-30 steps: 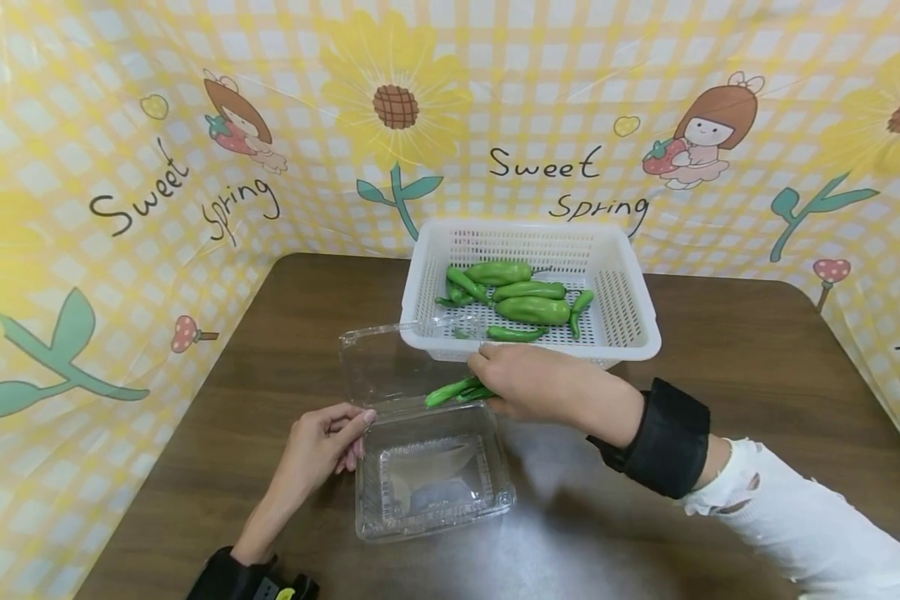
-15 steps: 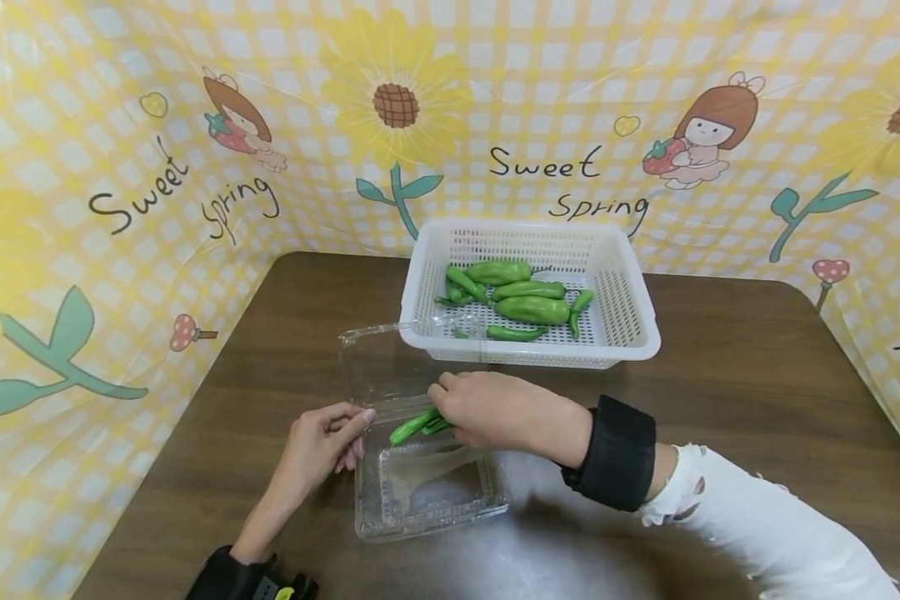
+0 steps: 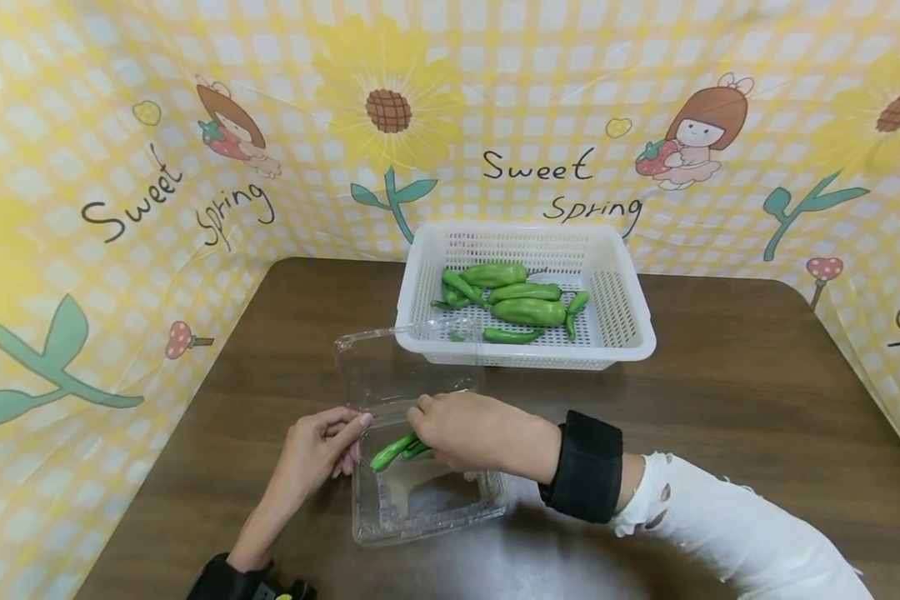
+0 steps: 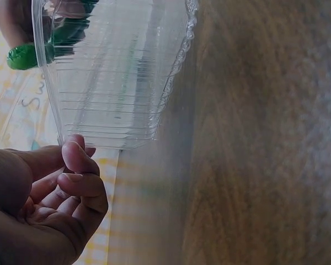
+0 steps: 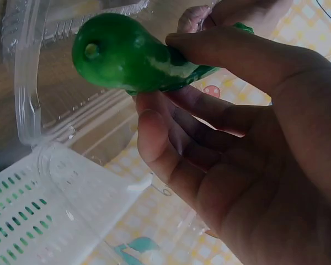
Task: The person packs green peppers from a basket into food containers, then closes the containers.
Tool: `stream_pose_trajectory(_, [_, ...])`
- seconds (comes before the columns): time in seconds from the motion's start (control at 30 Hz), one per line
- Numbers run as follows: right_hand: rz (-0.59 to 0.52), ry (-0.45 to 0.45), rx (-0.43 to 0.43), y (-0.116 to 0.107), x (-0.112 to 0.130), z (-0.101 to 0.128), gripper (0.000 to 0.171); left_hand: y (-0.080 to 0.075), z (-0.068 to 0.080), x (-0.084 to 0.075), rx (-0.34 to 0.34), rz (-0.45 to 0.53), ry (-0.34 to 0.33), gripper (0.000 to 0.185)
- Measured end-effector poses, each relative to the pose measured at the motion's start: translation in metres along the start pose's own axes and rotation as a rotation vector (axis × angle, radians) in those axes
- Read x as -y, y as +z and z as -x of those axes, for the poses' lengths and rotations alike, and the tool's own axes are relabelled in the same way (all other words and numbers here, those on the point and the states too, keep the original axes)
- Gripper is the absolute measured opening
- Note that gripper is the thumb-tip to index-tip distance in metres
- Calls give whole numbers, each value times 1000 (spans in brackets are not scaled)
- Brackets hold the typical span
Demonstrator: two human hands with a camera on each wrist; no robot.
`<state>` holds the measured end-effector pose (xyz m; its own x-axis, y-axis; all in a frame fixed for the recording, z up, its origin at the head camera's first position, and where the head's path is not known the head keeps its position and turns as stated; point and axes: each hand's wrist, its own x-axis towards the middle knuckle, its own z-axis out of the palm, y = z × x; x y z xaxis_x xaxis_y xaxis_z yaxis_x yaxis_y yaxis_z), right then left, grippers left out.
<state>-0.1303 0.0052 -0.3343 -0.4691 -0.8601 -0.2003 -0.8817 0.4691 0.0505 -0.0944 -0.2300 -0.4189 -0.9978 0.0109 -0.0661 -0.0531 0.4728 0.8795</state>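
Note:
In the head view my left hand [image 3: 318, 450] pinches the rim of a clear plastic clamshell box [image 3: 412, 533] at its left back corner, between thumb and fingers. The box's lid [image 3: 408, 358] stands open, leaning back. My right hand [image 3: 483, 435] grips green peppers [image 3: 392, 452] over the box's base, and their tips poke out to the left. Seen from the right wrist, the thumb and fingers close round a glossy pepper [image 5: 118, 52], its rounded end outward. The left wrist view shows the ribbed side of the box [image 4: 110, 83], with thumb and finger at its edge.
Behind the box stands a white perforated basket [image 3: 525, 353] holding several green peppers [image 3: 528, 312] of different sizes. The raised lid overlaps its front left corner in the head view. A yellow checked cloth [image 3: 450, 108] hangs behind the brown wooden table [image 3: 720, 400].
My right hand has moved left and toward me, carrying the peppers from beside the hinge to over the base. The left hand keeps its hold on the rim.

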Motion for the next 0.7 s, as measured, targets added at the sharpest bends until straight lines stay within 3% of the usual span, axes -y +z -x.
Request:
stream_pose_trajectory(0.43, [33,17,0,19,11,-14,33,2,1,2,1,4,7,26])
stream_pose_trajectory(0.7, [65,27,-24,31,11,-17,27,2,-1,3,2,-4,21,26])
